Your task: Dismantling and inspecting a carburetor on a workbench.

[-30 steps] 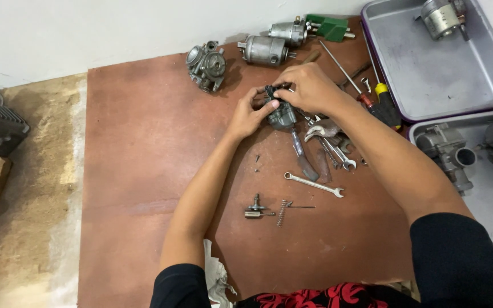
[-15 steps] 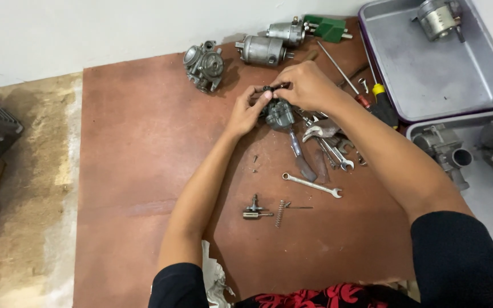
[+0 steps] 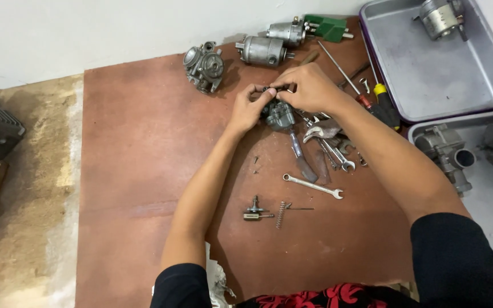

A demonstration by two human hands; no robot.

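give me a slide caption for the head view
Both hands, left hand and right hand, grip a small carburetor above scattered wrenches.

Even soft daylight, faint shadows, sharp focus, slight wide-angle edge distortion

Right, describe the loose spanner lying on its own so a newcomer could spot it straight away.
Start at the brown board. Just below the cluttered tool pile, beside the right forearm, lies a slim silver combination spanner. Unlike the heaped tools, it lies alone and flat, above a small spring.
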